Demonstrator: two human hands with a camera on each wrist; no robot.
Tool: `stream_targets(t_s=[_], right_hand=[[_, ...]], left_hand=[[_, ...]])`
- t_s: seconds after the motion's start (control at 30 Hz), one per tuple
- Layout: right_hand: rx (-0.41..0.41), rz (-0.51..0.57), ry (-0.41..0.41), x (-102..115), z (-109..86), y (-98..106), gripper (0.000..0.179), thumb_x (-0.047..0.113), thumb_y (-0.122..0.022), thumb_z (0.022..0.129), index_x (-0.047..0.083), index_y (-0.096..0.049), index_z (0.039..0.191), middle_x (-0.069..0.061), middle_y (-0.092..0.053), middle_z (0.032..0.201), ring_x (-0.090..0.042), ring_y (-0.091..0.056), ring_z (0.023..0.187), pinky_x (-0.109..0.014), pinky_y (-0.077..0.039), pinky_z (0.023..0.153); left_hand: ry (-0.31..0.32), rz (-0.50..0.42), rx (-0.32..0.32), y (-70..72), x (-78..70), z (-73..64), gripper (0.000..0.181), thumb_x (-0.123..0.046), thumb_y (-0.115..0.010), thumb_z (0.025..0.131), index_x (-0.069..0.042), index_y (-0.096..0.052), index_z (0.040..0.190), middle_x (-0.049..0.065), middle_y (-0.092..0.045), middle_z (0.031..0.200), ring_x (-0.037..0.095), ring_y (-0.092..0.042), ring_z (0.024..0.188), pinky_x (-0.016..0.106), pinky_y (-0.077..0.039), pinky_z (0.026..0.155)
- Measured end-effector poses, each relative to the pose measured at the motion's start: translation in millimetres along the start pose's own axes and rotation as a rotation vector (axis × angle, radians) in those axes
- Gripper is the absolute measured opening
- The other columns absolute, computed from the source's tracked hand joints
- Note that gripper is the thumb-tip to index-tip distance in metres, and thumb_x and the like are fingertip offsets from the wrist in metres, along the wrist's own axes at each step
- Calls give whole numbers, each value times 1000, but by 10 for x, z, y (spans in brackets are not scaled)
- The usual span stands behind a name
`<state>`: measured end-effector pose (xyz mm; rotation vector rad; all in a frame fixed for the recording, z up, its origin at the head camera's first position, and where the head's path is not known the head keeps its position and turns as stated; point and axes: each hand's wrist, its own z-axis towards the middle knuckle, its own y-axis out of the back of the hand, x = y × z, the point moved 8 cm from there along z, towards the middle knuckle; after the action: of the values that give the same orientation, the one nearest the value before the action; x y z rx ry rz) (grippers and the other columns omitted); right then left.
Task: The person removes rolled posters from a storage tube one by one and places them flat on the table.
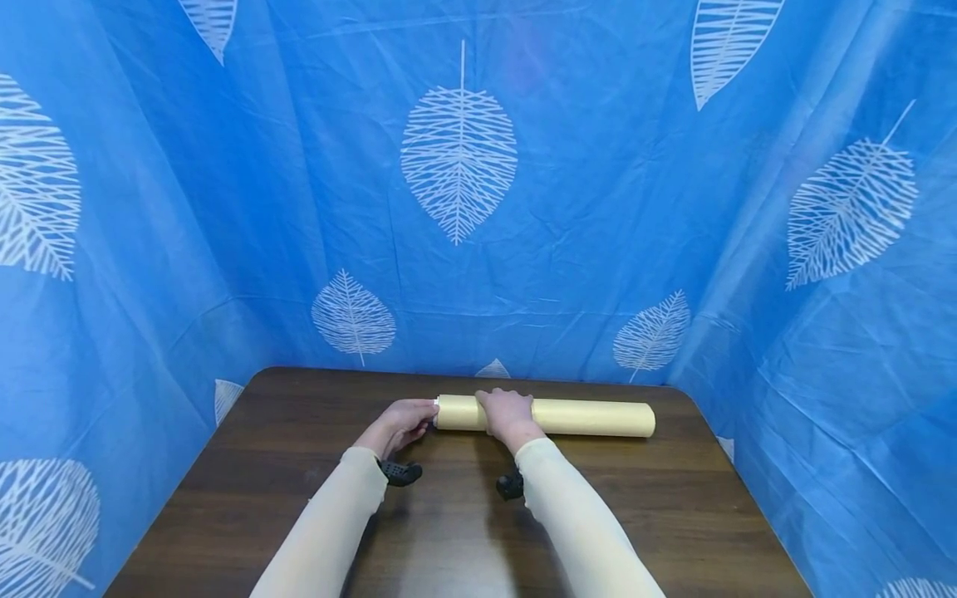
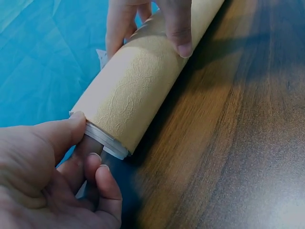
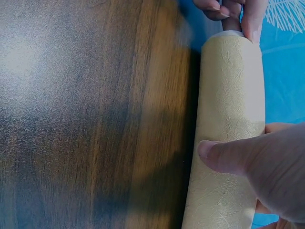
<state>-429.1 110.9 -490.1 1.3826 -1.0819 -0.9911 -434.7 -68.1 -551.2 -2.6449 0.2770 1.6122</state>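
Observation:
A long cream-yellow roll of textured wallpaper-like sheet [image 1: 591, 418] lies crosswise near the back of the table. My left hand [image 1: 404, 422] is at its left end. In the left wrist view the thumb and index finger of this hand [image 2: 52, 167] pinch the roll's end edge, the index finger reaching into the opening where white layered edges show. My right hand [image 1: 510, 413] grips the roll from above, left of its middle. In the right wrist view its thumb [image 3: 224, 155] lies across the near side, while the other fingers pass behind and are mostly hidden.
The dark wood-grain table [image 1: 449, 531] has rounded back corners. A blue curtain [image 1: 568, 216] with white leaf prints hangs behind it and along both sides, close behind the roll. Black wrist devices [image 1: 401, 473] sit below both cream sleeves.

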Motion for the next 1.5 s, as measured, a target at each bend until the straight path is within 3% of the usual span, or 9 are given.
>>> stream_targets(t_s=[0.27,0.57,0.8,0.93,1.13,1.33,1.5], right_hand=[[-5,-12,-1,0,19,-14,57,11,-84,83,23,-61,133,-10,-67,124,-42,-65,109,-71,-44,97],[-6,-20,-8,-11,28,-14,54,12,-84,84,23,-62,132,-10,-67,123,-42,-65,109,-71,-44,97],[-4,-11,-11,-13,38,-35,54,12,-84,84,23,-61,132,-11,-67,123,-43,-64,110,-71,-43,98],[-12,-7,-10,-17,50,-46,52,11,-84,83,22,-62,129,-11,-67,122,-43,-65,109,-72,-43,98],[-13,-1,-5,-18,45,-35,52,10,-84,83,21,-62,128,-11,-68,121,-43,-65,108,-72,-43,97],[-1,-2,-13,-45,68,-52,52,10,-84,83,22,-61,129,-11,-67,122,-43,-64,108,-72,-44,96],[6,-1,-7,-26,48,-43,52,10,-83,84,23,-61,130,-11,-66,124,-43,-64,110,-71,-43,97]], left_hand=[[29,53,-93,96,14,-33,38,-27,-73,97,0,-70,123,7,-62,93,18,-55,80,22,-52,71],[62,96,-126,129,45,18,41,-31,-75,95,1,-71,121,9,-59,93,19,-53,77,24,-50,68],[98,126,-165,170,67,21,54,-36,-77,93,4,-64,127,11,-56,96,23,-52,84,26,-51,71],[103,136,-179,179,75,18,53,-38,-78,91,4,-63,121,10,-53,91,24,-51,84,29,-51,74],[7,140,-128,167,15,-39,37,-33,-78,92,0,-65,101,8,-52,87,23,-49,81,35,-49,80],[-31,135,-54,137,-7,-76,38,-27,-76,94,1,-67,117,11,-60,102,25,-54,91,35,-50,84],[-27,151,-66,149,51,-34,37,-24,-75,95,2,-66,119,10,-63,101,24,-57,90,31,-51,78]])
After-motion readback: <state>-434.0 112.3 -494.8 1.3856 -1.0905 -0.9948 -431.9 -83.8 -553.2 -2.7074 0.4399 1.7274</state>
